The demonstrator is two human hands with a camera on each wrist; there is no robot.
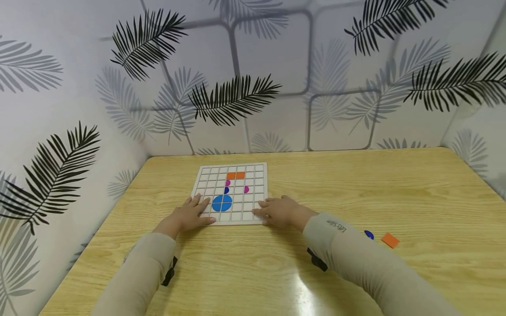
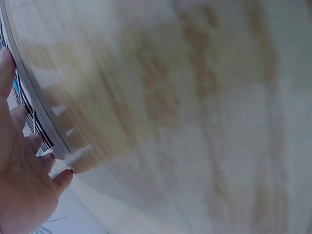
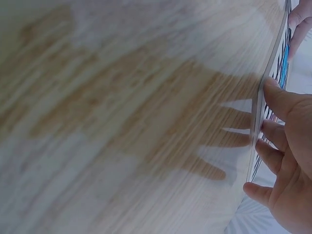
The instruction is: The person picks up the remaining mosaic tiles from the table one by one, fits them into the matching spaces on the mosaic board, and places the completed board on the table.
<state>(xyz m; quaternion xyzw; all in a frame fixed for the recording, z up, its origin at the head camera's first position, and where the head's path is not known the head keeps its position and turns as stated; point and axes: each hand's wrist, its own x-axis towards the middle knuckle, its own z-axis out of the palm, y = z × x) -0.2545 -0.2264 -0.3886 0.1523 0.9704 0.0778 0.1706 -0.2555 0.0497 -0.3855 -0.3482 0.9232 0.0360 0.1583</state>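
Note:
A white square grid board [image 1: 258,175] lies flat on the wooden table. On it are two orange squares [image 1: 236,175] side by side, two magenta rounded pieces [image 1: 247,189], a small dark blue rounded piece [image 1: 226,190] and a blue circle [image 1: 222,203] crossed by grid lines. My left hand [image 1: 191,214] rests with spread fingers on the board's near left corner. At the near right corner, my right hand [image 1: 280,210] touches the board with extended fingers. Both wrist views show the left hand [image 2: 24,165] and right hand [image 3: 292,146] along the board's edge, neither gripping a piece.
To the right on the table [image 1: 356,188], beside my right forearm, lie a dark blue leaf-shaped piece [image 1: 369,235] and a loose orange square [image 1: 390,240]. A wall with a leaf pattern [image 1: 269,52] rises behind the table's far edge and along its left side.

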